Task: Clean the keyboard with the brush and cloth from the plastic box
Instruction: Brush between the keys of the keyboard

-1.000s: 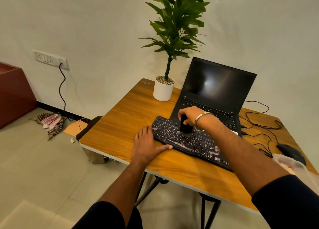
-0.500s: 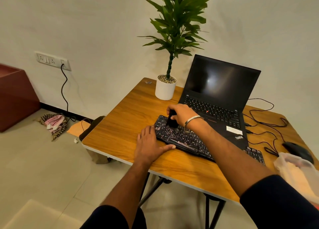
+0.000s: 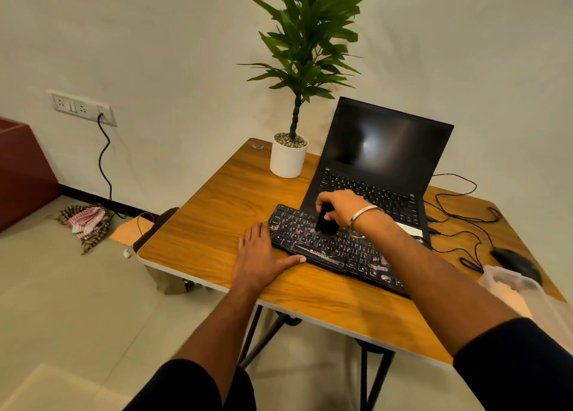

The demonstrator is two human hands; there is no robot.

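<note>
Centrally, a wooden bench (image 3: pixel 217 224) stands against a pale wall, carrying a black keyboard (image 3: pixel 335 249) with pale-smeared keys before an open laptop (image 3: pixel 381 162). Left hand (image 3: pixel 257 255) lies flat, fingers straight, at its left end; right hand (image 3: pixel 338 206) grips a black brush (image 3: pixel 325 224) on its keys.

Dark sleeves (image 3: pixel 521 364) (pushed up), silver bangle (image 3: pixel 361 221)

Plain wall (image 3: pixel 155 38) w/ socket (image 3: pixel 81 107), tiled floor (image 3: pixel 62 311), wood table (image 3: pixel 223 212).
</note>
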